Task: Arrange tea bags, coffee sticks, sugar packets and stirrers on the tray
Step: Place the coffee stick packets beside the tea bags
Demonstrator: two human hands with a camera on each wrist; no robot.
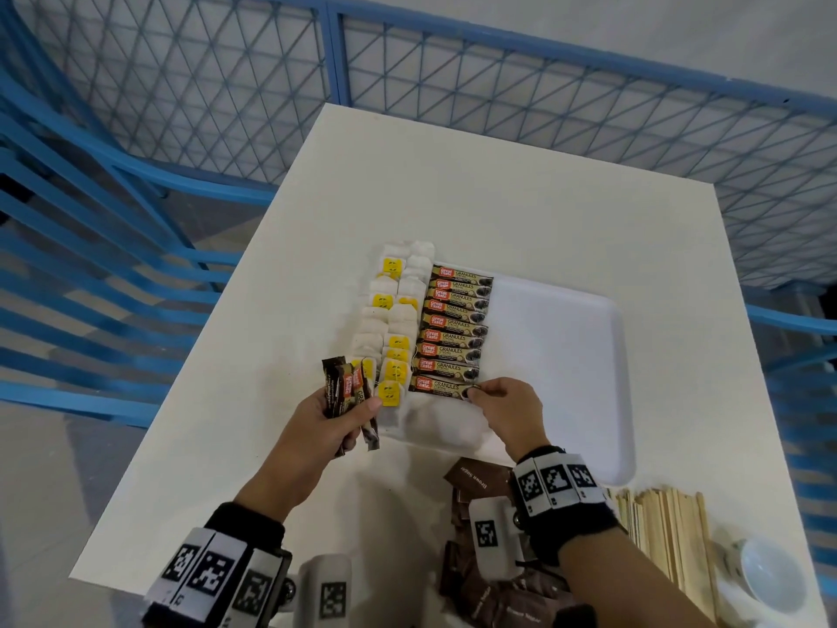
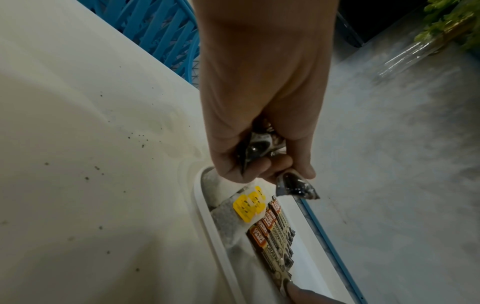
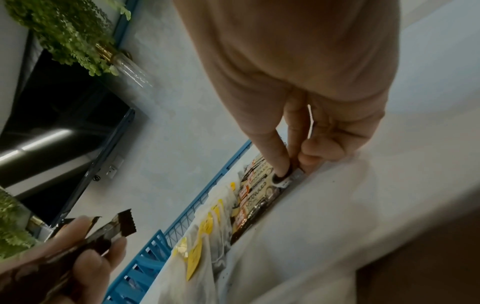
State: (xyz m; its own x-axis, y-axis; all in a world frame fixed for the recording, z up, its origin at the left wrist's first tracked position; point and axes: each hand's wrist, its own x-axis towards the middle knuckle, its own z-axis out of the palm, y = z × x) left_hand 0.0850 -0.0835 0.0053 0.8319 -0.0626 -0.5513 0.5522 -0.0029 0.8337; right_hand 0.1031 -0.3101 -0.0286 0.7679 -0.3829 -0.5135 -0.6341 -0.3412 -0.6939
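Note:
A white tray [image 1: 561,355] lies on the white table [image 1: 498,197]. Along its left side lie tea bags [image 1: 394,310] with yellow tags, and beside them a column of brown coffee sticks [image 1: 457,328]. My right hand [image 1: 507,407] pinches the right end of the nearest coffee stick [image 1: 441,388] in that column, which lies flat on the tray; the right wrist view shows thumb and finger on that stick [image 3: 281,181]. My left hand [image 1: 335,419] grips a small bundle of coffee sticks [image 1: 346,392] above the tray's near left corner, also seen as bundle ends [image 2: 262,144].
Brown sugar packets [image 1: 480,480] lie heaped on the table near my right wrist. Wooden stirrers [image 1: 670,537] lie in a pile at the near right, with a white cup [image 1: 765,577] beside them. Blue mesh fencing [image 1: 453,70] surrounds the table.

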